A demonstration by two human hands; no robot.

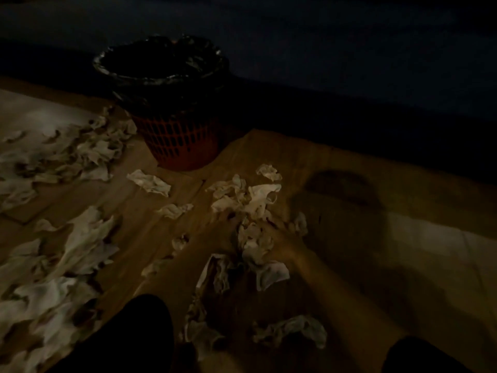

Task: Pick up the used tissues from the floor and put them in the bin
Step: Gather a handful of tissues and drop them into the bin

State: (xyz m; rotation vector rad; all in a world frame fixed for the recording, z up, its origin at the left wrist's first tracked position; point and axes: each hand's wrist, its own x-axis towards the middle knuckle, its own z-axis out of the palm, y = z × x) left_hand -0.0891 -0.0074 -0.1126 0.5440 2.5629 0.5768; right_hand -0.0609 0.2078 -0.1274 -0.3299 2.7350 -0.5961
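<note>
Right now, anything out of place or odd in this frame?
Yes. Crumpled tissues litter the floor around the red bin, heaviest at left; its black liner sits bunched at the rim. The frame is dark and blurred, so the hands are unclear.

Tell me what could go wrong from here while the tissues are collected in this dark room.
1. The hands are blurred and gathering a loose clump of tissues; pieces may drop on the way to the bin.
2. The light is dim, so small scraps could be missed.
3. The bin's black liner hangs loose at the rim; tissues tossed from a distance may land outside it.
</note>
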